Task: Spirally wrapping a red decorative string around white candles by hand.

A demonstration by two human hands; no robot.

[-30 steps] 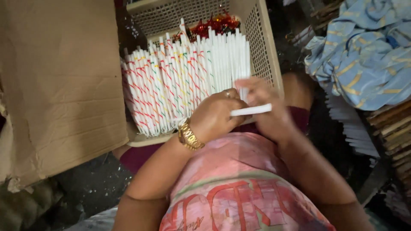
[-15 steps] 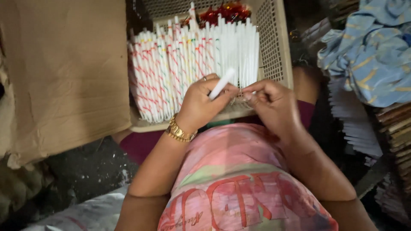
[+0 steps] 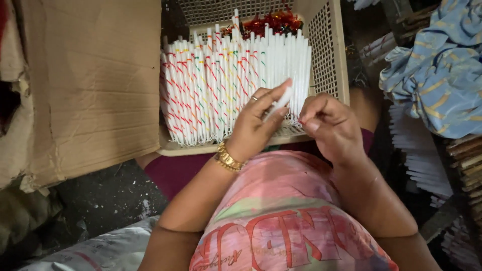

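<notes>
My left hand (image 3: 258,125) holds a single white paper tube (image 3: 279,102) between thumb and fingers, tilted up toward the crate. A gold bracelet sits on that wrist. My right hand (image 3: 329,125) is beside it, fingertips pinched together near the tube's lower end; something small and red shows at the fingertips. Both hands hover over the near edge of a beige plastic crate (image 3: 329,55) resting on my lap. Inside it lie many white tubes with red, green and yellow stripes (image 3: 216,90), packed side by side. Red shiny bits (image 3: 273,22) lie at the crate's far end.
A large cardboard sheet (image 3: 85,85) stands at the left. Blue patterned cloth (image 3: 442,75) is heaped at the right, with stacks of white tubes (image 3: 422,155) and wooden slats (image 3: 464,150) below it. A grey sack (image 3: 100,251) lies on the dark floor.
The white tube was held flat across both hands, then tipped upright. It now rests in my left hand alone, while my right hand has drawn back slightly with pinched fingers.
</notes>
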